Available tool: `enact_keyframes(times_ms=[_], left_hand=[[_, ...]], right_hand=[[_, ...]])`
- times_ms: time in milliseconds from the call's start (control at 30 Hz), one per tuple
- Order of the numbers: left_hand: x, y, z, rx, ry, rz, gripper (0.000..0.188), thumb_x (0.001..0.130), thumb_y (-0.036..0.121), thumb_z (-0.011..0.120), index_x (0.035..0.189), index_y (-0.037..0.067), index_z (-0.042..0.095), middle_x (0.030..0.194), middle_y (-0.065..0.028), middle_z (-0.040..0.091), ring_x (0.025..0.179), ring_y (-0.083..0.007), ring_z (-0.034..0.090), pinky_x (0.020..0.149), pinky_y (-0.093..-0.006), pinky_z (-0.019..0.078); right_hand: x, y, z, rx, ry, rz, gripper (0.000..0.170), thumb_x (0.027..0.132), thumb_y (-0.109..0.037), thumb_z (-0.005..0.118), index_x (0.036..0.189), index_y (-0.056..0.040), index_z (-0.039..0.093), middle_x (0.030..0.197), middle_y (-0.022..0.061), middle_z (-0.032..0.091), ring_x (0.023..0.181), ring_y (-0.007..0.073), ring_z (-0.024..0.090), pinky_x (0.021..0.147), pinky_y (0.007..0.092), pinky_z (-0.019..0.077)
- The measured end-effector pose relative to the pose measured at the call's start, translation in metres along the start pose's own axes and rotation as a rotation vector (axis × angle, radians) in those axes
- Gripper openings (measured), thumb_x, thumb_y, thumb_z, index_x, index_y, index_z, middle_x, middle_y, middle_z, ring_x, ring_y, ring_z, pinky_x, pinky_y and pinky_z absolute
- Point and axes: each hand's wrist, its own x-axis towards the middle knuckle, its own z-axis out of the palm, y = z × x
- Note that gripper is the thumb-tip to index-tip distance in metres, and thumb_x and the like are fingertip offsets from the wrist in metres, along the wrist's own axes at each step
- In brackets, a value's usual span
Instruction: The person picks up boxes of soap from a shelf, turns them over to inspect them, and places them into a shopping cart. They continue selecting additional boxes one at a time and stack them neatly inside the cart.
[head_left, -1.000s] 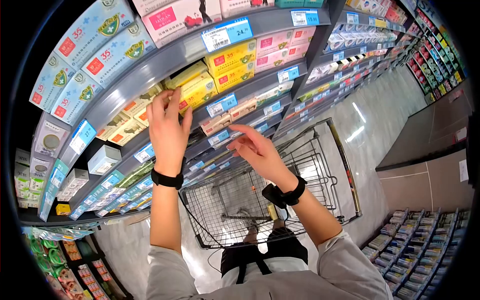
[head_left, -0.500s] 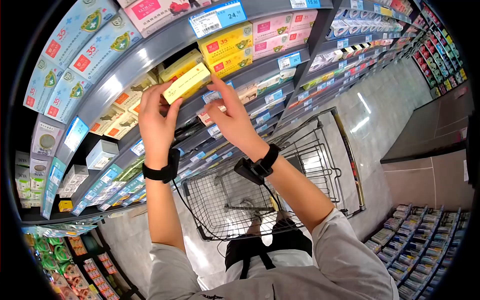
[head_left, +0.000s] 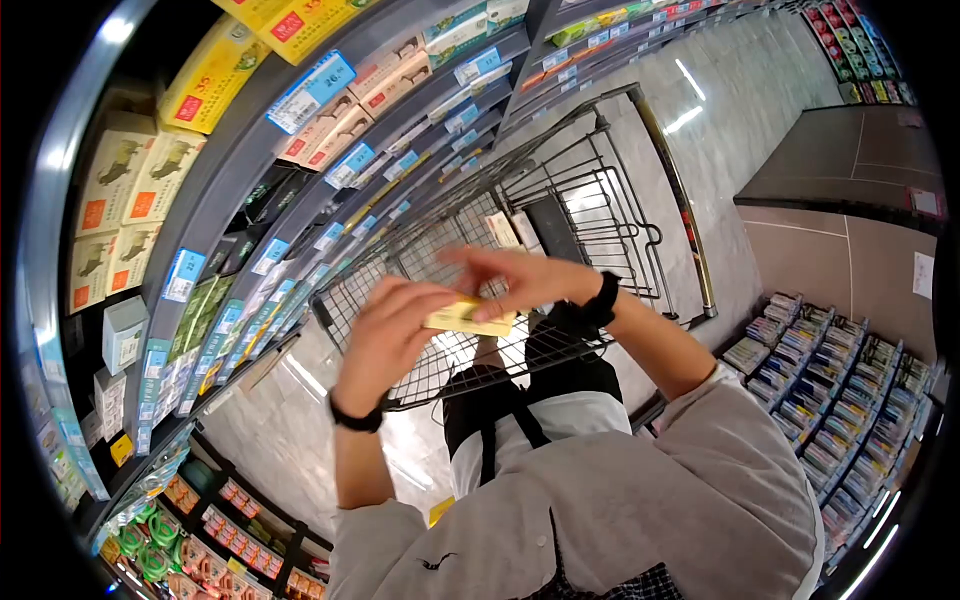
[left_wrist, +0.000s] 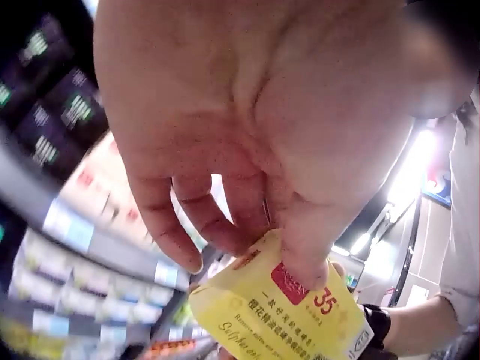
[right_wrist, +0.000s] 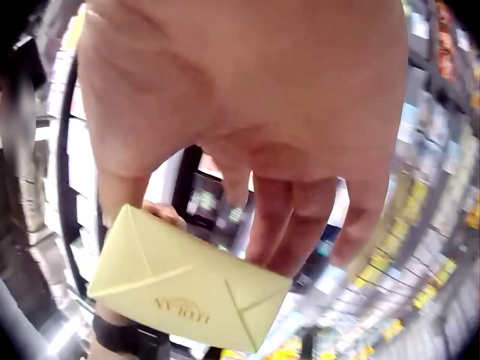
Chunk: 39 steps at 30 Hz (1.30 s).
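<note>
Both hands hold a small yellow soap box (head_left: 470,317) over the wire shopping cart (head_left: 652,238). My left hand (head_left: 388,335) grips its left end, and the left wrist view shows the thumb across the printed face of the box (left_wrist: 277,319). At the other end, my right hand (head_left: 540,280) has its thumb against the box, with the index finger reaching out above it. In the right wrist view a plain end of the box (right_wrist: 187,285) spans from thumb to fingers and partly hides the fingertips.
Shelves (head_left: 225,190) on the left carry boxed soaps, including yellow boxes (head_left: 212,75) and cream boxes (head_left: 155,180), with blue price tags. Small pale boxes (head_left: 502,230) lie in the cart. On the right are a brown counter (head_left: 790,235) and a rack of small packs (head_left: 830,390).
The left hand took the yellow soap box from the shelf and brought it down and right over the cart. The right hand joined it there. The view has turned down from the upper shelves.
</note>
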Motion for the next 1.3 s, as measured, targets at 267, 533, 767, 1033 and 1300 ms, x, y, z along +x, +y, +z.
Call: enact_keyframes(times_ms=[267,533,767,1033,1300], left_hand=[[-0.057,-0.192,0.28,-1.042,-0.267,-0.854,0.071,0.086,0.048,0.06,0.143,0.017,0.03,0.138,-0.0156,0.039,0.123,-0.0287,0.045,0.095,-0.0435,0.0458],[-0.014,-0.214,0.37,-0.923,-0.269,-0.967,0.059,0.085,0.009,0.066,0.137,0.012,0.039,0.115,-0.0101,0.056,0.098,-0.0213,0.059,0.075,-0.0321,0.0518],[-0.041,-0.236,0.455,-0.241,-0.3,-0.887,0.046,0.086,0.021,0.061,0.13,0.017,0.048,0.103,-0.0165,0.063,0.087,-0.0331,0.063,0.07,-0.0432,0.0506],[-0.007,-0.198,0.413,-0.261,-0.251,-0.919,0.043,0.087,0.019,0.056,0.128,0.007,0.05,0.114,-0.0197,0.06,0.1,-0.0337,0.06,0.084,-0.0407,0.0493],[-0.019,-0.196,0.406,-0.359,-0.329,-0.926,0.051,0.084,0.014,0.047,0.134,0.004,0.044,0.102,-0.0193,0.064,0.093,-0.032,0.062,0.078,-0.0397,0.0493]], right_hand=[[-0.046,0.241,0.042,0.326,0.431,0.443,0.075,0.081,-0.042,0.07,0.133,0.0017,0.04,0.109,0.0118,0.059,0.095,0.0171,0.057,0.08,0.0288,0.0468],[-0.03,0.306,0.018,-0.133,0.534,0.863,0.056,0.082,-0.032,0.059,0.127,-0.0037,0.045,0.095,0.0191,0.064,0.081,0.0289,0.065,0.067,0.037,0.0496],[-0.036,0.32,0.002,-0.417,0.271,0.925,0.045,0.088,-0.035,0.047,0.102,0.006,0.058,0.078,0.02,0.064,0.07,0.0336,0.062,0.065,0.0435,0.0485],[-0.046,0.349,0.001,-0.541,0.226,0.951,0.036,0.09,-0.028,0.045,0.092,0.005,0.061,0.078,0.0193,0.065,0.071,0.0332,0.063,0.066,0.0439,0.0507],[-0.052,0.372,0.008,-0.733,-0.013,0.83,0.018,0.086,-0.013,0.05,0.087,-0.0007,0.063,0.079,0.0186,0.062,0.079,0.0324,0.062,0.069,0.0392,0.0502]])
